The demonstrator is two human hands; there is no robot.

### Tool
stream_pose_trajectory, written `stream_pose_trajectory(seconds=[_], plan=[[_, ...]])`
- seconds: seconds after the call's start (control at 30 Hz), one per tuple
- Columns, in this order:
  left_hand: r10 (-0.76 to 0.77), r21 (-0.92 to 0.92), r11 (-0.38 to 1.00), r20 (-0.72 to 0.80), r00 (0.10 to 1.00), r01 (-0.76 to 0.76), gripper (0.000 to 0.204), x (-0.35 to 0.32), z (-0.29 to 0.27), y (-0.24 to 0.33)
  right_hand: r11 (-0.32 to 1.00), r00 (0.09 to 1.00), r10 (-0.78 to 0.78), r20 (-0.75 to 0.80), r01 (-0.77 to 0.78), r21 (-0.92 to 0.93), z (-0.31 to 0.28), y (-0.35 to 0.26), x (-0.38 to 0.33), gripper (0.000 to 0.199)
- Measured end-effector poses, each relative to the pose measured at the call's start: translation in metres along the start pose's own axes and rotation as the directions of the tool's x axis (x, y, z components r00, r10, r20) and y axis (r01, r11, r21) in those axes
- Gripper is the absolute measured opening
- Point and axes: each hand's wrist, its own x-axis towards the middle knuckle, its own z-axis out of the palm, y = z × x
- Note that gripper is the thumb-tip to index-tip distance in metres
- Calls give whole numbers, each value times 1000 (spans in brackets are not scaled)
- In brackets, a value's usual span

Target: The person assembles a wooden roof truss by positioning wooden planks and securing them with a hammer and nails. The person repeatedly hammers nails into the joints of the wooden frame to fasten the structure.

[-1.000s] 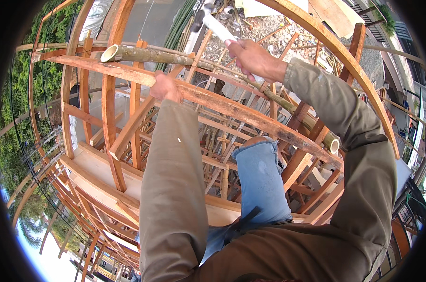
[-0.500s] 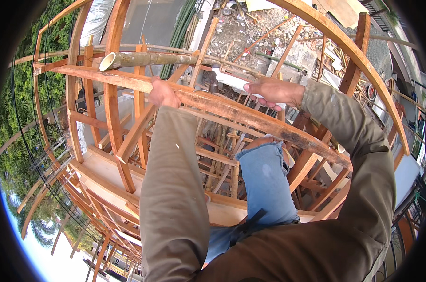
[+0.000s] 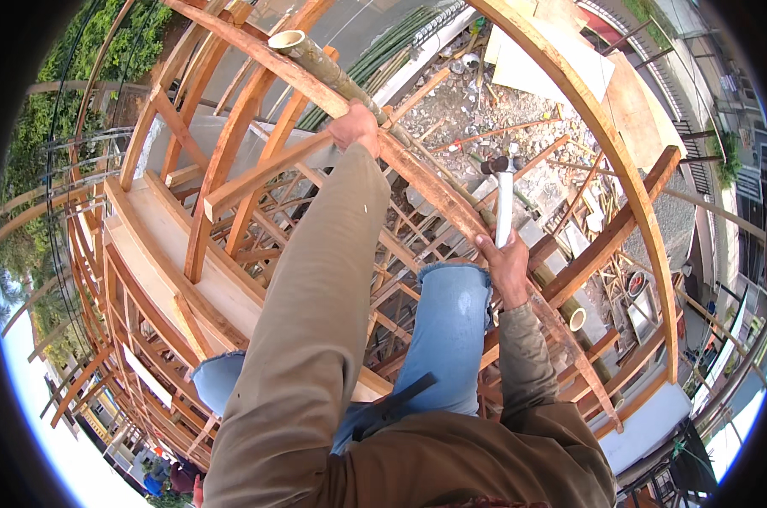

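Hammer's come down since a second ago: my right hand (image 3: 506,269) had it raised over the frame, now it's low by my knee, fingers wrapped tight on the white handle of the hammer (image 3: 502,199). Swing looks done to me. Left hand (image 3: 355,127) shifted along, fingers closed over the bamboo pole (image 3: 316,63) where it lies on the curved wooden beam (image 3: 417,182).

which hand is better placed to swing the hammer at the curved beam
Right, probably: the right hand already grips the hammer by its white handle, head up. The left hand is clamped on the curved beam beside the bamboo pole.
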Motion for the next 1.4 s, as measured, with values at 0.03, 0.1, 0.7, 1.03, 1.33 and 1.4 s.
stream_pose_trajectory(seconds=[0.03, 0.1, 0.7, 1.03, 1.33, 1.4], plan=[[-24, 17, 1000, 21, 999, 24, 52, 1, -3, 0, 995, 999, 42, -6, -41, 90, 5, 5, 1, 34], [31, 56, 998, -29, 999, -29, 52, -2, -7, 3, 999, 998, 30, -55, -29, 19, 11, 12, 5, 36], [-217, -247, 897, 477, 851, 367, 28, -100, -248, -212, 885, 976, -217, -23, 186, -427, 10, 18, 9, 50], [-156, -339, 777, 713, 683, 531, 23, -234, -378, -256, 791, 949, -313, -20, 249, -559, 12, 37, 30, 57], [99, -380, 914, 552, 828, 144, 22, -197, -347, -302, 569, 656, -754, -25, 634, -524, 40, -41, -31, 33], [52, -332, 929, 550, 833, 162, 23, -193, -344, -306, 610, 619, -775, -129, 677, -412, 53, -58, -49, 28]])
